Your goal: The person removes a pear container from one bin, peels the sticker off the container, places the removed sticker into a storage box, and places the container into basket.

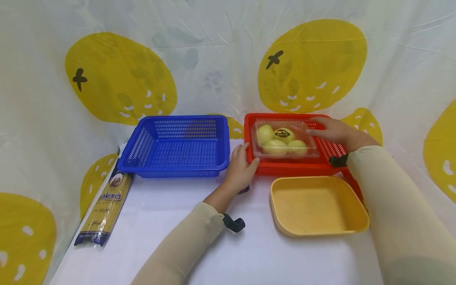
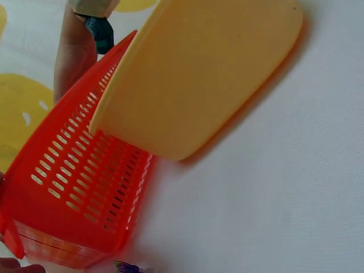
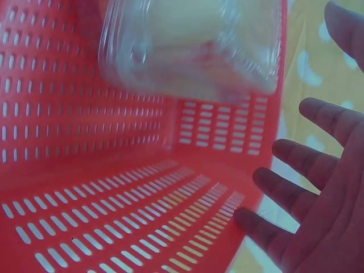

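Note:
A clear plastic clamshell box (image 1: 290,152) of pale yellow-green round fruits, with a dark label on its lid, sits within the left part of the red basket (image 1: 285,170). My right hand (image 1: 335,132) is over the basket's back right, fingertips close to the box's right edge. In the right wrist view, its fingers (image 3: 310,162) are straight and spread beside the basket wall. At the basket's front left corner, my left hand (image 1: 240,168) grips the rim, thumb at the front. Only its fingertips (image 2: 23,268) show in the left wrist view.
A blue basket (image 1: 178,169) stands to the left, with a spaghetti packet (image 1: 107,208) partly beneath its edge. The yellow tub (image 1: 317,209) is in front of the red basket. A small dark purple item (image 1: 244,190) peeks out by the left wrist. Patterned cloth (image 1: 221,59) hangs behind.

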Demonstrator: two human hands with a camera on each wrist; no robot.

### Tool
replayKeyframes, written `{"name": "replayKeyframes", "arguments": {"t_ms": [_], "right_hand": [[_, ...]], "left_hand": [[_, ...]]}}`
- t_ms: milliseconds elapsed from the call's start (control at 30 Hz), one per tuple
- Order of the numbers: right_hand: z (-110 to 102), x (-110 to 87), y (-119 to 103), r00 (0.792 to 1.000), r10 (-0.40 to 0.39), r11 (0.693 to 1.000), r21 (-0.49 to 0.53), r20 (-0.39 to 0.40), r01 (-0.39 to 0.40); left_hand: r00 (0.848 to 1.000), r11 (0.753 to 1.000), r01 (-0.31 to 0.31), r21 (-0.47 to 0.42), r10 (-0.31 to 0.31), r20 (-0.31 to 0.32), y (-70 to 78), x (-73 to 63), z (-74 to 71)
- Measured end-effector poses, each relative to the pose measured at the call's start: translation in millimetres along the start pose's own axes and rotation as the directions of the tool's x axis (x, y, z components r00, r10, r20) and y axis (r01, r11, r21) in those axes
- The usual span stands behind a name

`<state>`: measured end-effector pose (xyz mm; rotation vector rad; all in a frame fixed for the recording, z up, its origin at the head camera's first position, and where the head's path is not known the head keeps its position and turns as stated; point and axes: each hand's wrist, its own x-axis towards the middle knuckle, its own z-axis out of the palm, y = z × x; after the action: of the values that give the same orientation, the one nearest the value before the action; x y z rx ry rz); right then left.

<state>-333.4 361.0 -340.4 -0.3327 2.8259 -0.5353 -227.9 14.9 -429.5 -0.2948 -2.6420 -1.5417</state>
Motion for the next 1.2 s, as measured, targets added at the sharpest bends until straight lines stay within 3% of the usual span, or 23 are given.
{"name": "replayKeyframes", "arguments": {"t_ms": [267, 567, 833, 1033, 1200], "right_hand": [[5, 8.0, 12, 0.996, 0.053, 0.997, 0.046, 0.074, -0.057], [27, 23.6, 33, 0.983, 0.063, 0.996, 0.049, 0.171, -0.073], [36, 32.1, 39, 0.984, 0.02, 0.991, 0.129, 0.18, -0.044], [36, 37.8, 38, 0.961, -0.045, 0.948, 0.315, 0.272, -0.045], [38, 47.8, 38, 0.95, -0.068, 0.928, 0.369, 0.304, -0.051]], "left_hand": [[0.993, 0.993, 0.09, -0.078, -0.084, 0.082, -6.7, -3.4, 6.9], [0.979, 0.993, 0.095, -0.07, -0.081, 0.186, -17.3, -13.9, 16.9], [0.975, 0.99, 0.111, -0.093, -0.09, 0.203, -14.7, -7.0, 19.0], [0.977, 0.988, 0.11, -0.106, -0.088, 0.193, -10.6, -3.7, 18.0], [0.983, 0.994, 0.083, -0.072, -0.07, 0.172, -11.2, -1.0, 14.0]]}}
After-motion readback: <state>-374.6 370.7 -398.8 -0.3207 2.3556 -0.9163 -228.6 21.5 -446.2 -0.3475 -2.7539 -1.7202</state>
